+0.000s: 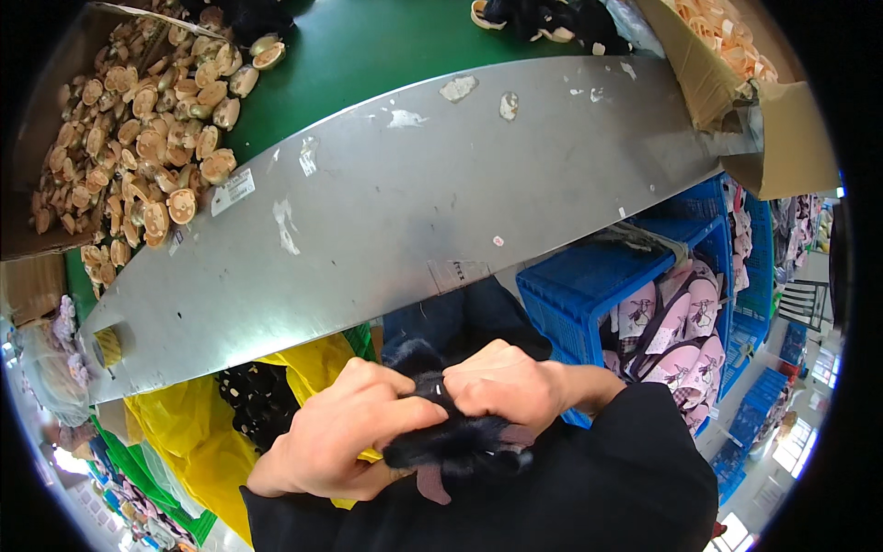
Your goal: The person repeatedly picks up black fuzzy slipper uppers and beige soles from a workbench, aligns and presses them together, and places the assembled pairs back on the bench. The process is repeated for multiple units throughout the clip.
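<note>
Close in front of my body, both hands grip a small black plush piece (460,448) with brownish-pink fabric tabs showing at its lower edge and side. My left hand (342,428) is closed on it from the left, thumb and curled forefinger pressed into the fur. From the other side my right hand (506,385) pinches it, with the fingers folded over and partly hidden. A small white speck shows between the two hands. The plush's full shape is covered by my fingers.
Ahead runs a steel bench edge (414,193) beside a green worktop (368,46). A carton (28,207) of tan moulded pieces stands left; black plush items (552,18) and another carton (800,138) lie far right. Blue crates (589,276) hold pink slippers (685,322); a yellow bag (184,442) sits left.
</note>
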### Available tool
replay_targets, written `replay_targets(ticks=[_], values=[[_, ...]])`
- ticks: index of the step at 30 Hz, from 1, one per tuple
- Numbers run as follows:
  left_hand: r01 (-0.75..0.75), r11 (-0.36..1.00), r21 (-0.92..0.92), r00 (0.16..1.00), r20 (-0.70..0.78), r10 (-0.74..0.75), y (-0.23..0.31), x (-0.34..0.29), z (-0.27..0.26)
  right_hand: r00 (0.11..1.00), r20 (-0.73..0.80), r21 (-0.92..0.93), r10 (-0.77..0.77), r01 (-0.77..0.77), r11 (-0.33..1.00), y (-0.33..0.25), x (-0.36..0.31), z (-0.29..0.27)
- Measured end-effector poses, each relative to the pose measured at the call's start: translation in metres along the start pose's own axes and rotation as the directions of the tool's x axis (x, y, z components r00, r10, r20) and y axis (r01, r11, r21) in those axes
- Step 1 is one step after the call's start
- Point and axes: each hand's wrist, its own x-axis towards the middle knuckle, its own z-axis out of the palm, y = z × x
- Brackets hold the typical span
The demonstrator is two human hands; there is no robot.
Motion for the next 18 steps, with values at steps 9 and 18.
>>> replay_targets(ticks=[9,18], values=[[-0.226,0.972,-0.058,0.763,-0.632,0.139,0.001,-0.018,0.063,0.932,-0.097,-0.175,-0.350,0.331,0.927,0.005,0.013,0.010],[0.147,0.987,-0.062,0.960,-0.230,-0.158,-0.001,-0.008,0.027,0.982,-0.140,-0.075,-0.127,0.117,0.990,0.020,0.010,0.007]])
